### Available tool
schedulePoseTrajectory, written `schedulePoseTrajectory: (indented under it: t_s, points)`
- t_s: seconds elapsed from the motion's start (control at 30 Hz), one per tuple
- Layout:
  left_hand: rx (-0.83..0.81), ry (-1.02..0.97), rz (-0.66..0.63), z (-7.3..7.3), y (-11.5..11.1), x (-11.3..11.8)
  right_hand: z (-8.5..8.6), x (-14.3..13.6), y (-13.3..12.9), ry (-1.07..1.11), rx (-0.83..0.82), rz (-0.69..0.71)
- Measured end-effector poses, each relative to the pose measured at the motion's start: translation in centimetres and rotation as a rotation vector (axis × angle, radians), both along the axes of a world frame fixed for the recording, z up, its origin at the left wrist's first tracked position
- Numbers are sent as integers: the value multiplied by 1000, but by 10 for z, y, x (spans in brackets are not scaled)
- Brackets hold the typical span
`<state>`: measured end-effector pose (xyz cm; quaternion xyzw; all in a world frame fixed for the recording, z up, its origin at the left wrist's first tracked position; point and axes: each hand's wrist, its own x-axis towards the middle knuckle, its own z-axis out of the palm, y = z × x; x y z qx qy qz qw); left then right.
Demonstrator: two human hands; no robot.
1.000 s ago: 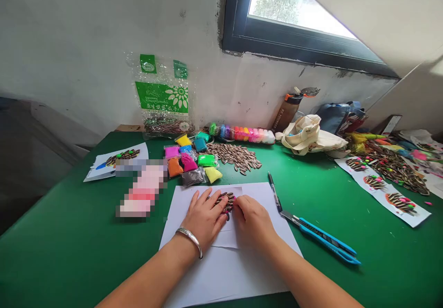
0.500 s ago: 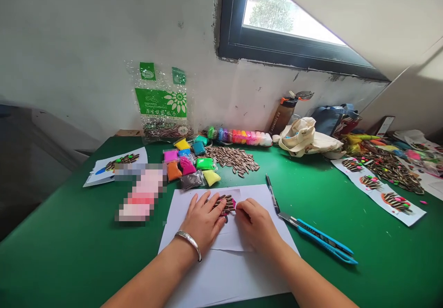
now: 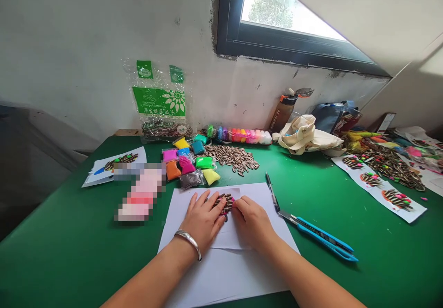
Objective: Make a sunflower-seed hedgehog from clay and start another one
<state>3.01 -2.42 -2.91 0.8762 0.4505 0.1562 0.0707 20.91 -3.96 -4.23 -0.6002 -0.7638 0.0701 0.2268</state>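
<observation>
My left hand (image 3: 202,218) lies flat with spread fingers on a small sheet of paper (image 3: 226,242), partly covering a cluster of striped sunflower seeds (image 3: 227,202) set in magenta clay. A silver bangle is on that wrist. At the cluster's right edge, the curled fingers of my right hand (image 3: 254,220) are pressed together. Whatever is between those fingertips is hidden. A dark bit of clay (image 3: 226,218) shows below the seeds. Beneath the small sheet lies a larger white sheet (image 3: 221,275).
Bagged coloured clay (image 3: 187,165) and loose seeds (image 3: 235,158) lie behind the paper. To the right are a pen (image 3: 272,191) and a blue utility knife (image 3: 325,238). Finished seed pictures (image 3: 372,179) lie far right, another (image 3: 117,166) left. A seed bag (image 3: 161,109) leans on the wall.
My right hand has shifted slightly left, and its fingertips now cover more of the magenta edge. My left hand stays in place on the seeds. The view has moved very slightly.
</observation>
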Motion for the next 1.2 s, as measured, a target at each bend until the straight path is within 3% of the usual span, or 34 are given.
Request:
schedulePoseTrajectory:
  t_s: [0.3,0.97,1.2]
  points:
    - [13,35,-8,0,-1,-1,11,6,-1,227,-32,40]
    - [109,33,-18,-4,-4,-1,9,7,0,289,-61,48]
    - [75,-54,2,-3,-1,-4,27,18,5,326,-53,47]
